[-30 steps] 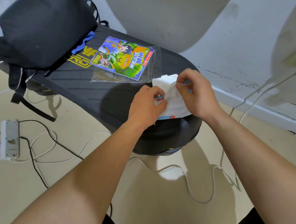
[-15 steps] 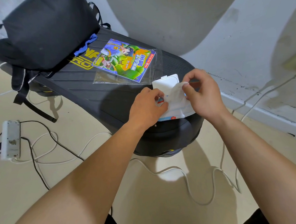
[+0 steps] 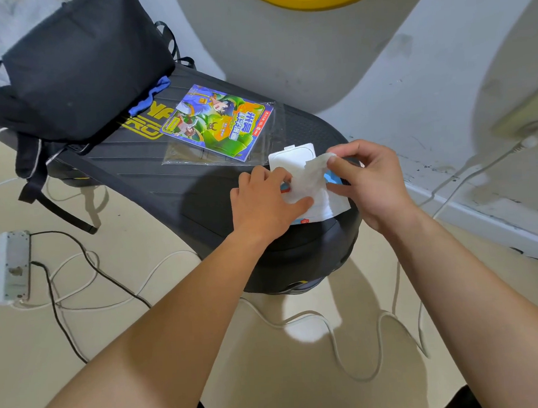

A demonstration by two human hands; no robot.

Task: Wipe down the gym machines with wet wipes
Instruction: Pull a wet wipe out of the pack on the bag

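A white cable is looped on the floor nearest, and a power strip is seen at the left. At the near right end of the black machine platform, the wet-wipe pack is held down by the left hand, fingers curled at its left edge. A wet wipe, partly out of the pack, is pinched by the right hand. Farther along, a sleeved comic book is laid mid-platform, and the far left end is covered by a black backpack.
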